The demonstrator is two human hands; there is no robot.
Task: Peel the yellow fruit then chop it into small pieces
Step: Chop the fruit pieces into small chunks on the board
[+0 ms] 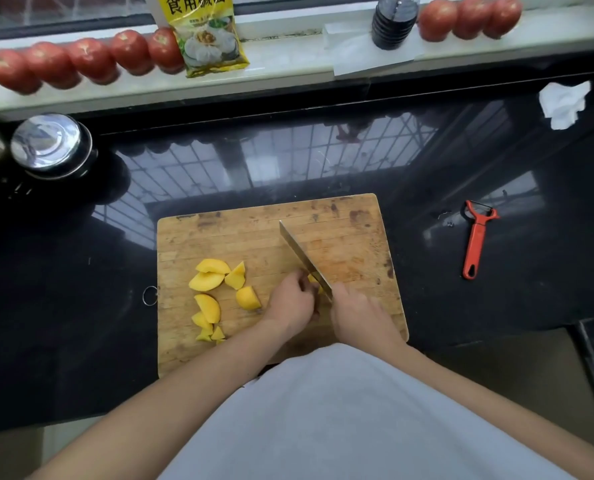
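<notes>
Left hand: my left hand (pixel 290 301) has its fingers curled over the last bit of fruit (pixel 313 279), pinning it to the cutting board (pixel 344 244).
Right hand: my right hand (pixel 356 315) is wrapped round the handle of the knife (pixel 304 259); the handle itself is hidden.
Blade: the edge sits right against my left fingertips, tip angled up and away.
Fruit: peeled; cut pieces (pixel 215 292) lie in a loose cluster on the board's left half, apart from the held bit.
Risk, cut: I judge the held bit is so small that the blade could nick a fingertip.
Risk, slip: wet fruit may skid sideways under pressure.
Risk, board: its near edge is hidden under my body; a hard chop might shift it.
Peeler: peeler (pixel 475 239) lies on the counter (pixel 80 306), well clear.
</notes>
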